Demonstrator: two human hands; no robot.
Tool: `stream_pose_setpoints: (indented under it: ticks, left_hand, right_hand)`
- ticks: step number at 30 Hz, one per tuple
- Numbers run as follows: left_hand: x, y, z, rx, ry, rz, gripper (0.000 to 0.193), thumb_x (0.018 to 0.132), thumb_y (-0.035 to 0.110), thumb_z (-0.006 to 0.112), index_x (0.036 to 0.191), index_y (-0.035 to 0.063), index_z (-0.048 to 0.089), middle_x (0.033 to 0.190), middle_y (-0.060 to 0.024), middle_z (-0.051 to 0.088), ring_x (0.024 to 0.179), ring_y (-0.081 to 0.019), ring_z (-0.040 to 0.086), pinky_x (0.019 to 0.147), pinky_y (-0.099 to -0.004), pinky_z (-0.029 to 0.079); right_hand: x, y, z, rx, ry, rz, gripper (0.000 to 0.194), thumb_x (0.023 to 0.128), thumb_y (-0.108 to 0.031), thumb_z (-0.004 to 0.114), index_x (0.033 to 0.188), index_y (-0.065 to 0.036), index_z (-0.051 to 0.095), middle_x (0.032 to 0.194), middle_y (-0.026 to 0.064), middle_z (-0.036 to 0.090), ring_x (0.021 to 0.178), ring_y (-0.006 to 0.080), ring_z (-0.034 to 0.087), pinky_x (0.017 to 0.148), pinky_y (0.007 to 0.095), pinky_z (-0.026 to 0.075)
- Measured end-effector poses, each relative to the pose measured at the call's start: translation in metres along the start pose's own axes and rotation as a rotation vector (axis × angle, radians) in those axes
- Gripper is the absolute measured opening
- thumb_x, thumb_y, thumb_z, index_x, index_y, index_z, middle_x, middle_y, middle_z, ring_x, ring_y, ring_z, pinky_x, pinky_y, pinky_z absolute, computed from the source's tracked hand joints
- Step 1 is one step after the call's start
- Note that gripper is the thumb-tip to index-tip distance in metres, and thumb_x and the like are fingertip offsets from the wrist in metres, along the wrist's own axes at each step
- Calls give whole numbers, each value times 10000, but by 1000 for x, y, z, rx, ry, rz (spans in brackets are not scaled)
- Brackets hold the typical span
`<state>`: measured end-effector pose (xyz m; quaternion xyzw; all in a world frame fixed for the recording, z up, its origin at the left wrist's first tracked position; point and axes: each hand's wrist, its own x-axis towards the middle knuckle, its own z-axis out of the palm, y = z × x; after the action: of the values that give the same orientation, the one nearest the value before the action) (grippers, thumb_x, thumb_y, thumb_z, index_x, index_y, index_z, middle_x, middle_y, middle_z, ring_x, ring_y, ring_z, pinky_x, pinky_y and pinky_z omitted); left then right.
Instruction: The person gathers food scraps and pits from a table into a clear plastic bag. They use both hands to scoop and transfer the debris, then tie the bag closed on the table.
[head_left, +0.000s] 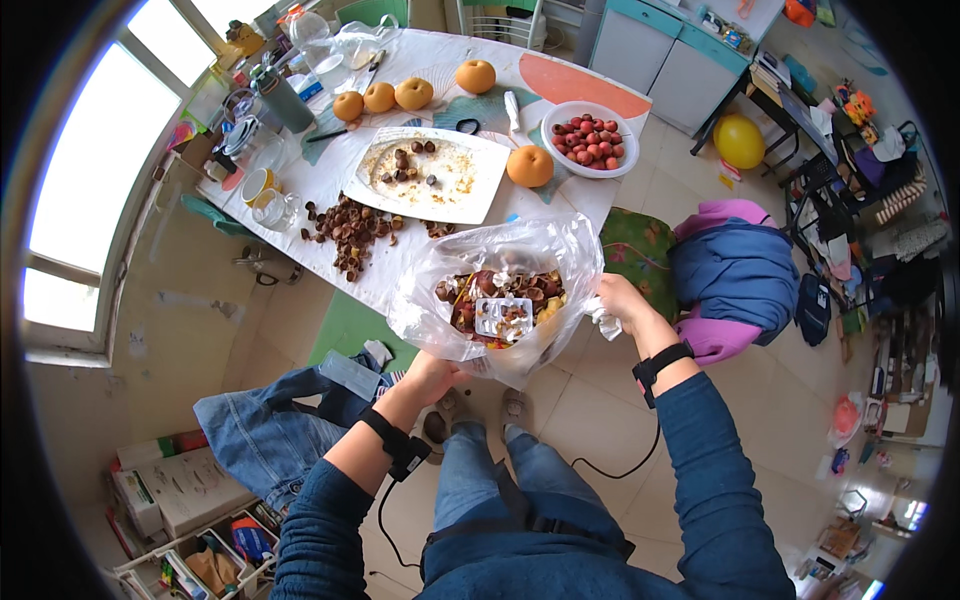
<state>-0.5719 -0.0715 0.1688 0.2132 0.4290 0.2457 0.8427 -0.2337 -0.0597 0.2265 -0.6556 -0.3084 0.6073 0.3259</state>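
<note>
A clear plastic bag hangs open at the table's near edge, holding brown nut shells, peelings, crumpled tissue and a small white plastic tray. My left hand grips its near left rim. At the bag's right side, my right hand has a crumpled white tissue in its fingers; whether it also holds the rim, I cannot tell. Beyond the bag, a white plate bears several brown nuts and crumbs. A heap of nut shells lies on the tablecloth, left of the bag.
Round yellow-brown fruits and a white bowl of red fruits stand on the table. Glass jars and a green bottle are at the left. A stool with clothes stands right; a denim jacket hangs lower left.
</note>
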Motion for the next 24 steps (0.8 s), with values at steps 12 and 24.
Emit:
stream_pose_setpoints:
  ticks: [12,24]
  left_hand:
    - [-5,-12,4,345,155,213,330,899,107,563,1212,45,479,998,-97,612,819,-218,638,698,-357,543]
    - [-97,7,-93,265,112,418,702,753,144,649,1367,-29,356,1230,-130,568,1043,-216,598,889,-327,498]
  right_hand:
    - [-15,10,22,-176,53,-235,176,875,-104,583,930,27,687,824,29,670,713,82,575,605,267,460]
    - [-18,1,69,-73,-74,1,198,915,-186,482,971,-47,611,746,-8,549,718,87,548,625,244,455]
